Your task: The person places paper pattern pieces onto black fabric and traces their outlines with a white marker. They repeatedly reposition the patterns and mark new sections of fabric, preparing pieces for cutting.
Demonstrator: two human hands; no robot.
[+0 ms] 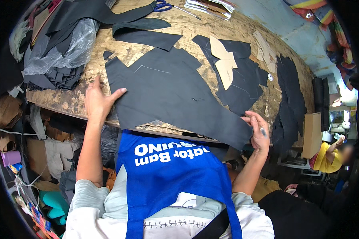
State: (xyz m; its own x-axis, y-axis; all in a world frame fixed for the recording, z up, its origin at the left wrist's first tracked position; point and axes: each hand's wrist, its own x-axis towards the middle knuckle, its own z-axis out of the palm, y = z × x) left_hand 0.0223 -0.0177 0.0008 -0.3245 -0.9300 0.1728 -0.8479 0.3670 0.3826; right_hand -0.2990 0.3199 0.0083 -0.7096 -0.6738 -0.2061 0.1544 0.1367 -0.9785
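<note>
A large dark grey fabric piece [159,93] with white chalk lines lies over the worktable's front edge. At its left edge my left hand [99,99] rests with fingers spread, the thumb touching the cloth and the other fingers on the wood. My right hand [258,133] pinches the piece's right corner, which is lifted and hangs past the table edge. Beyond that hand lie more dark cut pieces [241,93], with a tan card pattern [224,63] on top.
Blue-handled scissors [162,5], a pen [186,12] and a paper stack [211,7] lie at the back. Dark fabric in clear plastic [81,42] is heaped at the left. Dark cloth [289,103] hangs over the right end. A person in yellow [327,159] sits far right.
</note>
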